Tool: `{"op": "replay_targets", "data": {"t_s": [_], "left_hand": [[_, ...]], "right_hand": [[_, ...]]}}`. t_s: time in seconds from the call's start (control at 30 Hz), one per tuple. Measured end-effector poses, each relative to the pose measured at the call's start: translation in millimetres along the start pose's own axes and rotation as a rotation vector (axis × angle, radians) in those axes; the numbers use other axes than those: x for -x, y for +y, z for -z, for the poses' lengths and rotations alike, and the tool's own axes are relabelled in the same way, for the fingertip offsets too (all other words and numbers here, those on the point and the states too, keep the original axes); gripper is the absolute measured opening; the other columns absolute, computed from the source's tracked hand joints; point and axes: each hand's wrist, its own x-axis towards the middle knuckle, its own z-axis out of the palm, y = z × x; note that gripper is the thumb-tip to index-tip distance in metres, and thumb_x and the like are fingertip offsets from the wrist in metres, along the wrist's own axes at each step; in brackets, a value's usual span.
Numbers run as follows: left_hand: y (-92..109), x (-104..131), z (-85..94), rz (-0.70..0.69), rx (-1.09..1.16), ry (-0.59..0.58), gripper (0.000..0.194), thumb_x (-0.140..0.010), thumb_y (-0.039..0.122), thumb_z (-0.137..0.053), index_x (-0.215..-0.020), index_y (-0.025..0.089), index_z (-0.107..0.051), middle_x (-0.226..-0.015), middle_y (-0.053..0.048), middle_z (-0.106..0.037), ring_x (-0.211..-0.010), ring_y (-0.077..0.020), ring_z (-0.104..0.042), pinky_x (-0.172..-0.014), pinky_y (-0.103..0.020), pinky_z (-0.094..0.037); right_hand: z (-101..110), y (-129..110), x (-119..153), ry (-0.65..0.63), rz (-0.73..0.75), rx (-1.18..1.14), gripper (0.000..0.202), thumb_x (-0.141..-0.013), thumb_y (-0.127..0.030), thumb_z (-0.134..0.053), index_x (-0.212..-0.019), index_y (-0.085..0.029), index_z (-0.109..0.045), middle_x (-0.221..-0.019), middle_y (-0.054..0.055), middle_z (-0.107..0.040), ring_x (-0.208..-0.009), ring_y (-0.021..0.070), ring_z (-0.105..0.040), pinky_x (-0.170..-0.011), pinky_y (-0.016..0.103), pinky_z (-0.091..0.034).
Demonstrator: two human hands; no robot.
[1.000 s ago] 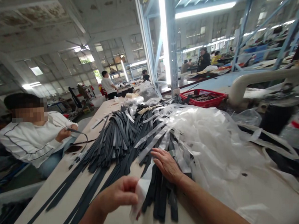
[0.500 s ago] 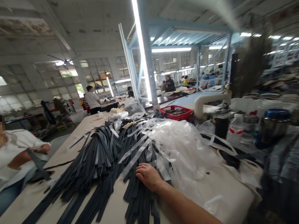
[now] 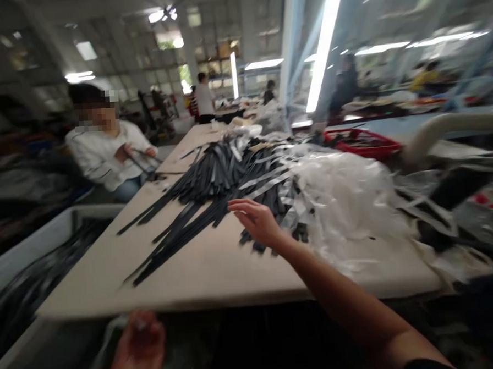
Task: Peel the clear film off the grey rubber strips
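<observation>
A long pile of dark flat straps (image 3: 213, 180) lies across the beige table (image 3: 218, 274). Beside it on the right is a heap of clear plastic sleeves (image 3: 342, 196). My right hand (image 3: 257, 222) hovers just above the near end of the straps, fingers spread, holding nothing. My left hand (image 3: 137, 350) is low, below the table's front edge, and blurred. A pale strip runs beside it; whether the hand grips it is unclear.
A person in a white top (image 3: 104, 153) sits at the table's left side handling a strap. A grey bin (image 3: 35, 245) with dark straps stands at the left. A red basket (image 3: 364, 142) and a white pipe (image 3: 445, 127) are at the back right.
My right hand has lifted off the straps and opened. My left hand, which held a clear strip and then left view, is now below the table edge. The view has swung left and down.
</observation>
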Motion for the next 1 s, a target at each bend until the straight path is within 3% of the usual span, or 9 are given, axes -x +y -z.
{"op": "replay_targets", "data": {"t_s": [0.07, 0.1, 0.13, 0.2, 0.3, 0.5, 0.7, 0.87, 1.0], "left_hand": [[-13, 13, 8.2, 0.009, 0.125, 0.170, 0.015, -0.091, 0.014, -0.055, -0.081, 0.016, -0.067, -0.073, 0.000, -0.069, -0.061, -0.0095, -0.065, -0.055, -0.018, -0.054], [-20, 14, 6.6, 0.011, 0.160, 0.183, 0.011, -0.087, 0.013, -0.061, -0.079, 0.016, -0.068, -0.070, 0.000, -0.070, -0.061, -0.0101, -0.066, -0.054, -0.018, -0.054], [-26, 14, 3.1, 0.015, 0.161, 0.147, 0.003, -0.081, 0.015, -0.068, -0.078, 0.016, -0.069, -0.070, -0.001, -0.071, -0.062, -0.0118, -0.067, -0.054, -0.019, -0.054], [-37, 13, -5.3, 0.008, 0.088, 0.005, 0.016, -0.071, 0.022, -0.081, -0.081, 0.014, -0.071, -0.074, -0.003, -0.073, -0.066, -0.0146, -0.069, -0.059, -0.021, -0.056], [-53, 14, -11.7, -0.018, -0.042, -0.160, 0.028, -0.068, 0.035, -0.084, -0.084, 0.014, -0.073, -0.081, -0.005, -0.075, -0.072, -0.0160, -0.069, -0.068, -0.025, -0.057], [-74, 16, -5.7, -0.011, -0.248, -0.233, 0.032, -0.068, 0.043, -0.082, -0.082, 0.015, -0.074, -0.072, -0.004, -0.072, -0.066, -0.0150, -0.063, -0.071, -0.027, -0.052], [-79, 4, 6.1, 0.074, -0.455, -0.253, 0.040, -0.067, 0.054, -0.080, -0.071, 0.014, -0.075, -0.070, -0.008, -0.073, -0.067, -0.0185, -0.064, -0.063, -0.027, -0.049], [-72, -5, 9.2, 0.047, -0.655, -0.263, 0.042, -0.064, 0.056, -0.079, -0.071, 0.014, -0.077, -0.070, -0.009, -0.073, -0.067, -0.0197, -0.063, -0.068, -0.030, -0.048], [-70, -3, 3.4, 0.092, -0.568, -0.284, 0.031, -0.071, 0.046, -0.075, -0.069, 0.016, -0.076, -0.070, -0.006, -0.072, -0.067, -0.0163, -0.061, -0.069, -0.027, -0.047]], "right_hand": [[-18, -9, 9, -0.214, -0.085, -0.128, 0.032, -0.097, -0.038, -0.048, -0.108, -0.020, -0.072, -0.114, 0.009, -0.071, -0.108, 0.0217, -0.065, -0.097, 0.037, -0.048], [-26, -12, 14, -0.343, -0.123, -0.179, 0.036, -0.097, -0.043, -0.048, -0.106, -0.019, -0.073, -0.106, 0.009, -0.073, -0.101, 0.0220, -0.068, -0.092, 0.036, -0.051], [-33, -15, 19, -0.472, -0.156, -0.222, 0.041, -0.097, -0.047, -0.047, -0.104, -0.017, -0.074, -0.100, 0.009, -0.075, -0.095, 0.0220, -0.070, -0.087, 0.036, -0.053], [-47, -22, 27, -0.695, -0.204, -0.295, 0.054, -0.098, -0.055, -0.040, -0.101, -0.015, -0.075, -0.092, 0.009, -0.076, -0.087, 0.0210, -0.071, -0.081, 0.033, -0.054], [-71, -31, 32, -0.873, -0.248, -0.372, 0.062, -0.099, -0.058, -0.033, -0.096, -0.012, -0.074, -0.087, 0.008, -0.075, -0.081, 0.0178, -0.069, -0.077, 0.029, -0.054], [-111, -34, 31, -0.830, -0.318, -0.327, 0.029, -0.090, -0.036, -0.055, -0.087, -0.012, -0.071, -0.065, -0.001, -0.064, -0.057, 0.0103, -0.055, -0.055, 0.021, -0.043], [-119, -35, 30, -0.745, -0.252, -0.154, 0.009, -0.078, -0.024, -0.070, -0.081, -0.018, -0.076, -0.074, -0.001, -0.071, -0.070, 0.0134, -0.061, -0.066, 0.022, -0.042], [-120, -28, 29, -0.751, -0.248, -0.118, 0.012, -0.082, -0.023, -0.067, -0.083, -0.017, -0.076, -0.077, 0.001, -0.072, -0.072, 0.0139, -0.062, -0.067, 0.023, -0.042], [-121, -16, 27, -0.802, -0.264, -0.174, 0.017, -0.086, -0.023, -0.061, -0.083, -0.014, -0.075, -0.070, 0.000, -0.070, -0.065, 0.0124, -0.060, -0.062, 0.022, -0.042]]}}
